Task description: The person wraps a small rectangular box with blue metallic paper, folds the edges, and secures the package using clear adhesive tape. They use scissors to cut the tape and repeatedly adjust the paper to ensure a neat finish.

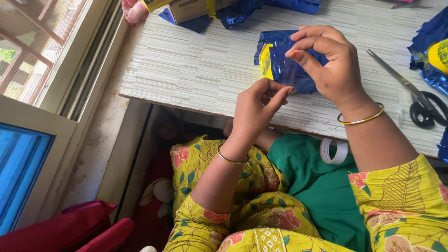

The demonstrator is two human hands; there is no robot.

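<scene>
**Both hands on a blue foil packet at the table's near edge**

Your right hand (329, 63) curls over a shiny blue wrapped packet (283, 65) with a yellow label, thumb and fingertips pinching its upper right side. Your left hand (258, 103), at about seven o'clock from the packet, has its fingers bunched narrow, the thumb and forefinger tips meeting at the packet's lower edge; whether they pinch a bit of foil or tape there is too small to tell. The packet rests on the pale striped table (186, 65), near its front rim.

At three o'clock from the packet, well apart, lie black-handled scissors (413, 93). More blue foil wrapping (431, 51) sits at the table's far right edge. At eleven o'clock, a cardboard box (196, 8) sits on more blue foil. A roll of clear tape (333, 151) lies in your lap at five o'clock, on green cloth.
</scene>
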